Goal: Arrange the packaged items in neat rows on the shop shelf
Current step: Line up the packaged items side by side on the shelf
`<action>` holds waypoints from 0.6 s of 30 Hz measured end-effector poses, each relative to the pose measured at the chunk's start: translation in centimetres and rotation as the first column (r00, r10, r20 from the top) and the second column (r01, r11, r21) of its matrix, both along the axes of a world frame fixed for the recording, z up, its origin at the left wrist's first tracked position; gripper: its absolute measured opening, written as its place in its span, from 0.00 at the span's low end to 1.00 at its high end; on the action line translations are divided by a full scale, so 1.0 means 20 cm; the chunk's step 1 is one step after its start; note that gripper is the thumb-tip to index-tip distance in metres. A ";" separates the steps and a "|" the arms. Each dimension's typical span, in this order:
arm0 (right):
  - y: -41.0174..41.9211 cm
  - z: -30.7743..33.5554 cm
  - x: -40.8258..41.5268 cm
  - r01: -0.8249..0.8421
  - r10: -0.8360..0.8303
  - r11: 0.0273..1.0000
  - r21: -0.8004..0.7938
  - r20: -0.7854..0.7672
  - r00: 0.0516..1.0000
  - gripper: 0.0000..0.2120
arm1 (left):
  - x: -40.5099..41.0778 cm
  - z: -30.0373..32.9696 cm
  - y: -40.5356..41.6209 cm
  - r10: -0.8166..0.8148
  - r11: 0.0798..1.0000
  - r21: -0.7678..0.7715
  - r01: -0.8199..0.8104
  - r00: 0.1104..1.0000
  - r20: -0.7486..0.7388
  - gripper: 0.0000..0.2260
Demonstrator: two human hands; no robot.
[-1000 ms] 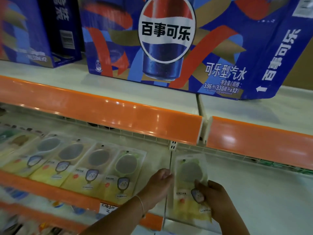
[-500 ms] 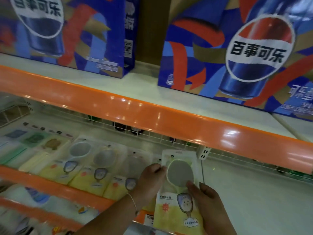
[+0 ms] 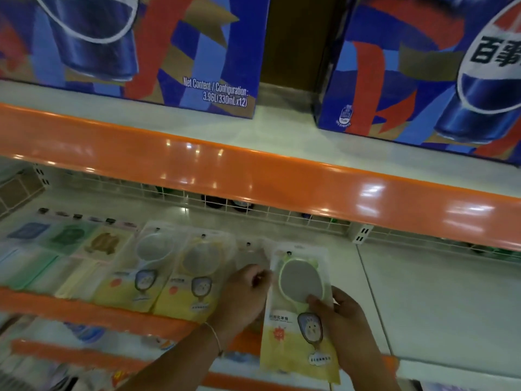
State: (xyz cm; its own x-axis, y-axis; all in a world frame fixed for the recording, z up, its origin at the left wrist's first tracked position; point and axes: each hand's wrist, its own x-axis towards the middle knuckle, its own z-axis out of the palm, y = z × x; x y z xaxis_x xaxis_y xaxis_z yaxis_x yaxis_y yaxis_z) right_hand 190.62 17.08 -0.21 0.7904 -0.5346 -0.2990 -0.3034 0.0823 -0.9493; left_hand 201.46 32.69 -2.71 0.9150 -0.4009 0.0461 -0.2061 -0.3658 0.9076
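Observation:
A packaged hand mirror (image 3: pixel 298 314) with a green rim and a yellow card lies at the right end of a row on the white shelf (image 3: pixel 439 300). My right hand (image 3: pixel 342 323) grips its right side, thumb on the mirror face. My left hand (image 3: pixel 244 294) pinches its upper left edge and partly covers the neighbouring pack (image 3: pixel 252 256). To the left lie two more mirror packs (image 3: pixel 194 275) (image 3: pixel 146 263) side by side, then several packs in blue, green and brown (image 3: pixel 70 238).
An orange-edged upper shelf (image 3: pixel 253 170) overhangs the row and carries two large blue cola cartons (image 3: pixel 158 46) (image 3: pixel 428 69). A wire mesh backing (image 3: pixel 282 213) runs behind. Lower orange-fronted shelves (image 3: pixel 84 314) hold blurred goods at bottom left.
The view has swung left along the shelf. Both hands have carried the green mirror pack leftward from the far side of the shelf divider, up against the end of the row.

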 end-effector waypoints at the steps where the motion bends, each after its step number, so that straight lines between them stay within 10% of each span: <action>1: -0.03 0.01 0.00 0.044 -0.044 0.999 0.009 0.001 0.999 0.07 | 0.01 -0.02 0.01 0.013 0.999 0.031 -0.017 0.990 0.141 0.14; 5: -0.21 0.00 -0.03 0.210 -0.211 0.977 0.033 0.027 0.977 0.07 | 0.03 -0.14 0.06 -0.084 0.977 0.208 -0.040 0.827 0.556 0.05; 18: -0.40 -0.24 0.08 0.085 -0.085 0.996 0.007 0.003 0.996 0.10 | -0.03 -0.30 0.04 -0.311 0.806 0.583 -0.099 0.767 0.561 0.21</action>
